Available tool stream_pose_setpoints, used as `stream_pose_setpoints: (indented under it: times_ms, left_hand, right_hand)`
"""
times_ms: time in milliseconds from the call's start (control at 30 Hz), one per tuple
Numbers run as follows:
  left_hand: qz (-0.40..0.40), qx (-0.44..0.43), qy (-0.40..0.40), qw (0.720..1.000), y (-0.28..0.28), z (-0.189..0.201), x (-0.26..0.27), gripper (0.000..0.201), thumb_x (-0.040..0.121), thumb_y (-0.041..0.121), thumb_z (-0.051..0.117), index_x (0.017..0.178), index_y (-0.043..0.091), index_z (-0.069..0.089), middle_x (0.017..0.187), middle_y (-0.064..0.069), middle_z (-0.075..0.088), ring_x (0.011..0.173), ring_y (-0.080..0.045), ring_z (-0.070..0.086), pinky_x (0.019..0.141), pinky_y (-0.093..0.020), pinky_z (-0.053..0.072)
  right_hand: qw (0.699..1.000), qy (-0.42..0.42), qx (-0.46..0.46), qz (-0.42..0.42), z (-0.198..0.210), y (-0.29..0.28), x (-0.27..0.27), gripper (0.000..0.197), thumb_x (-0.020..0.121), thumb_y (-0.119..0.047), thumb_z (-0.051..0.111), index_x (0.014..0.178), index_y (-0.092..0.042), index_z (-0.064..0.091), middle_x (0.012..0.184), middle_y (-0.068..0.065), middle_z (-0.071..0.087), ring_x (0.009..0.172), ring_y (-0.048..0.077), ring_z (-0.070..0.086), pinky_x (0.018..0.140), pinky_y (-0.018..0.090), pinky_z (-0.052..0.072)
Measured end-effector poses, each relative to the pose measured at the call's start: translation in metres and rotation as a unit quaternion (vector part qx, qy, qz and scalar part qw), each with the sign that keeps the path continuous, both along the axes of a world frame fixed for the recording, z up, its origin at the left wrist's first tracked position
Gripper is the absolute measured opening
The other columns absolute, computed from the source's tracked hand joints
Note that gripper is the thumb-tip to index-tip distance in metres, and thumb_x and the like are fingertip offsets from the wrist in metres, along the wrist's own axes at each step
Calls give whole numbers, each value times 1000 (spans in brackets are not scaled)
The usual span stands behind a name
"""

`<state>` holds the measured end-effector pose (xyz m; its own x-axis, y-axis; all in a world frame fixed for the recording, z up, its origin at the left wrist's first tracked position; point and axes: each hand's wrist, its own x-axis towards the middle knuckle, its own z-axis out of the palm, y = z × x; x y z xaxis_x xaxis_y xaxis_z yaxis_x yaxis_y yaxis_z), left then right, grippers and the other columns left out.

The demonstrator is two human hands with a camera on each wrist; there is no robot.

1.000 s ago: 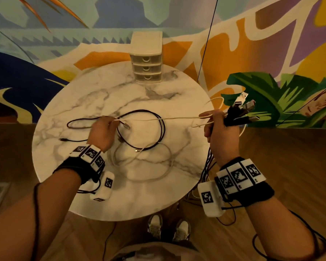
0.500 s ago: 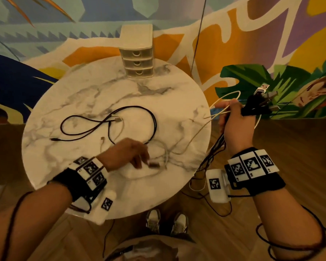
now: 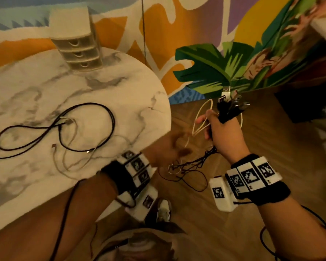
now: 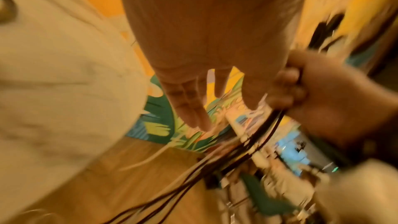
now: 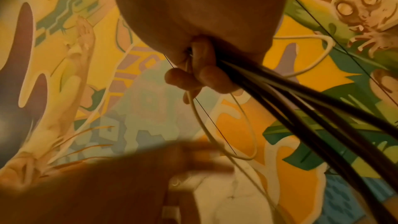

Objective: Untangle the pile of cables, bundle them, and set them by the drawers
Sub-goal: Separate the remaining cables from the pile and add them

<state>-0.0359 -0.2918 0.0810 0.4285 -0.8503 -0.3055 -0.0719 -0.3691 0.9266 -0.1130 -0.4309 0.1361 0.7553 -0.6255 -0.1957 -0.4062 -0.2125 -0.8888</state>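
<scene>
My right hand point(image 3: 220, 132) is held off the table's right edge and grips a bundle of cables point(image 3: 230, 108), mostly black, with the plugs sticking up above the fist. A white cable loop point(image 3: 201, 119) hangs from that fist, and black strands point(image 3: 192, 162) trail down toward the floor. My left hand point(image 3: 177, 146), blurred, is just past the table edge, close under the right hand. In the left wrist view its fingers point(image 4: 191, 108) are straight and hold nothing. A black cable point(image 3: 64, 125) and a pale cable point(image 3: 70, 159) lie loose on the marble table point(image 3: 36, 81). The drawers point(image 3: 77, 48) stand at the table's far edge.
The painted mural wall point(image 3: 205, 72) runs behind the table, with a thin black cord point(image 3: 143, 34) hanging down it. Wooden floor point(image 3: 271, 147) lies to the right, with a dark object point(image 3: 299, 106) near the wall. My shoes point(image 3: 164, 210) are by the table's near edge.
My left hand let go of the white cable, left the table and swung right toward the right hand. The right hand kept its grip on the bundle. The view turned to the right.
</scene>
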Motion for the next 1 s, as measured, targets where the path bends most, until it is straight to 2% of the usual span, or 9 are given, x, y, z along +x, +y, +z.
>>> stream_pose_setpoints:
  times_ms: [100,167,233,433,567,700,800,867,1000]
  left_hand:
    - [-31,-52,51,997,-41,17,11,17,87,14,56,96,28,54,77,6,62,67,-22,55,60,-34,47]
    - [-36,-47,-10,998,-54,16,20,5,92,12,53,90,13,58,73,-10,57,59,-16,53,52,-28,44]
    - [-29,-54,-55,997,-55,-1,29,15,93,15,55,92,1,60,69,-7,55,52,-5,51,49,-22,42]
    - [68,-14,41,997,-47,-53,31,21,93,14,53,102,-1,65,72,-5,61,58,-10,59,55,-20,48]
    - [24,177,-163,970,-31,-89,40,18,95,23,51,91,15,67,70,3,63,74,-24,67,68,-31,53]
    - [-58,286,-182,939,-36,-100,34,28,92,13,52,118,11,59,109,-13,65,94,-26,64,84,-35,52]
    - [-88,175,-230,953,-70,-70,19,41,88,17,59,128,14,51,125,-8,56,111,-23,55,93,-33,46]
    - [-122,33,-139,982,-92,-37,-1,48,85,22,64,131,16,48,122,-4,53,108,-18,55,88,-29,47]
    - [-149,-83,7,985,-114,-2,-23,17,93,25,54,99,10,59,83,-11,62,74,-23,60,72,-39,53]
  right_hand:
    - [1000,-5,-12,2,0,-9,-8,32,100,-20,42,75,-14,62,58,1,60,36,3,45,40,13,37]
    - [999,14,-36,-1,2,-20,-16,28,99,-21,42,79,-15,61,53,-1,57,36,4,46,41,12,37]
    - [999,19,-29,-4,1,-30,-26,21,99,-19,43,84,-18,58,59,-3,64,36,5,47,41,13,38]
    - [995,24,-6,-92,-6,-55,-52,25,99,-19,42,88,-7,61,58,-10,67,33,6,45,39,17,35]
    - [993,19,-18,-112,-3,-72,-69,22,99,-18,42,105,-6,59,68,-4,70,36,7,46,38,16,38]
    - [993,34,-30,-109,-5,-79,-78,28,99,-20,41,99,-2,62,57,-11,66,36,5,45,38,16,38]
    - [995,39,-17,-85,-10,-74,-77,31,99,-21,42,80,-7,61,57,-7,66,37,7,46,42,19,41]
    - [997,42,-21,-65,-11,-67,-73,34,99,-22,43,75,-8,62,50,-4,62,37,8,46,44,19,42]
    - [997,45,-40,-45,-9,-62,-68,39,98,-25,44,67,-10,60,40,-4,52,36,5,46,43,13,39]
